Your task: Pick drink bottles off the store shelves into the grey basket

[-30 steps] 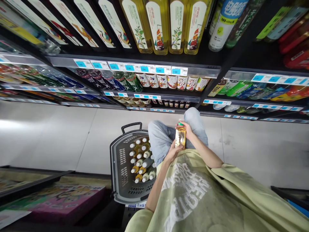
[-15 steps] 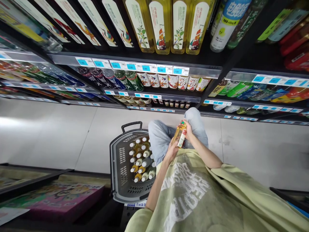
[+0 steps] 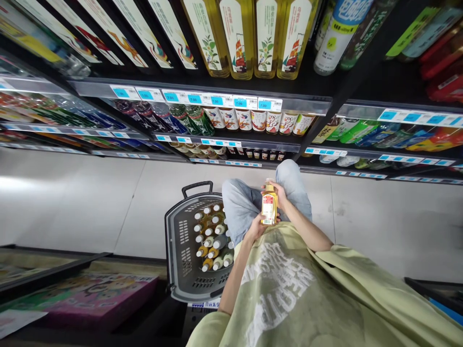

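Note:
I hold a small bottle of yellow drink (image 3: 269,206) upright in front of my knees, its red and white label facing me. My left hand (image 3: 255,228) cups the bottle's bottom, fingers closed round it. My right hand (image 3: 279,193) grips its upper part near the cap. Down to my left stands a grey shopping basket (image 3: 180,239) with a black handle, filled with several white-capped bottles (image 3: 212,236). My light blue trouser legs (image 3: 242,205) lie between the basket and my hands.
Black shelves (image 3: 202,96) with blue price tags run across the top, stocked with tall yellow bottles (image 3: 249,36) and rows of drinks. A pale tiled floor (image 3: 90,202) stretches left. A pink printed box (image 3: 97,296) and a dark tray lie at lower left.
The bottle was tilted half a second ago and now stands upright again, turned so its red and white label faces me. Both hands stayed on it.

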Action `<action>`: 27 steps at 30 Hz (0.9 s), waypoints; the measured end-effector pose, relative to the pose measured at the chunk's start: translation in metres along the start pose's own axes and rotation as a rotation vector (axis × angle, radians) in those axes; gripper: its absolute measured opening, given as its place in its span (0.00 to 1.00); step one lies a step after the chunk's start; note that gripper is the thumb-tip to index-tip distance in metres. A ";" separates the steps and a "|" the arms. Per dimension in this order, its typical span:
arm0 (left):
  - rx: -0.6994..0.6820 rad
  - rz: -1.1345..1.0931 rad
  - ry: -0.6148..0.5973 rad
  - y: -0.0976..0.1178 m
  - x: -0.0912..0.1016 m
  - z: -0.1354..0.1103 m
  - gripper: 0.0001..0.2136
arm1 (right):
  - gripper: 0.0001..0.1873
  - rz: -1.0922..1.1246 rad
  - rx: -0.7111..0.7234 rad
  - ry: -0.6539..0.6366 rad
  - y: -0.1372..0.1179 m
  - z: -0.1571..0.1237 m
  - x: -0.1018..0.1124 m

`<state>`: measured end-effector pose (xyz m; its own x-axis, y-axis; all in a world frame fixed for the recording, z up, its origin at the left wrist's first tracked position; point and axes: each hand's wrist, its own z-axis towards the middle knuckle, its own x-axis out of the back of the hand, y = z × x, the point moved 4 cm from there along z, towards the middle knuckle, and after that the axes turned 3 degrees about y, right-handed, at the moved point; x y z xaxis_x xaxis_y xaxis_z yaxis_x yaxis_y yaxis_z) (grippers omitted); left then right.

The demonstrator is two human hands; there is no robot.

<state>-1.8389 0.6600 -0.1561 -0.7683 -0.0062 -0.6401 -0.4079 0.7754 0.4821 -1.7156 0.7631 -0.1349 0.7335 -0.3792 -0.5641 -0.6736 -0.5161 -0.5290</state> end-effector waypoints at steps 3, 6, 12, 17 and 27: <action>-0.017 0.013 0.017 -0.001 0.001 0.000 0.36 | 0.15 0.013 0.017 0.022 0.001 0.003 -0.001; -0.046 0.052 0.033 -0.003 0.001 0.001 0.36 | 0.16 0.018 0.015 0.020 0.002 0.006 -0.002; -0.090 0.073 0.056 -0.005 0.003 0.003 0.37 | 0.17 0.032 0.019 -0.001 0.003 0.008 -0.001; -0.083 0.083 0.076 -0.005 0.003 0.003 0.37 | 0.17 0.034 0.022 -0.011 0.004 0.009 -0.001; -0.081 0.057 0.074 -0.002 -0.001 0.000 0.42 | 0.16 0.024 -0.003 0.006 0.004 0.009 0.001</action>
<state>-1.8376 0.6583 -0.1562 -0.8246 -0.0125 -0.5656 -0.3988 0.7220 0.5654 -1.7186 0.7672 -0.1435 0.7174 -0.3965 -0.5729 -0.6911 -0.5091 -0.5130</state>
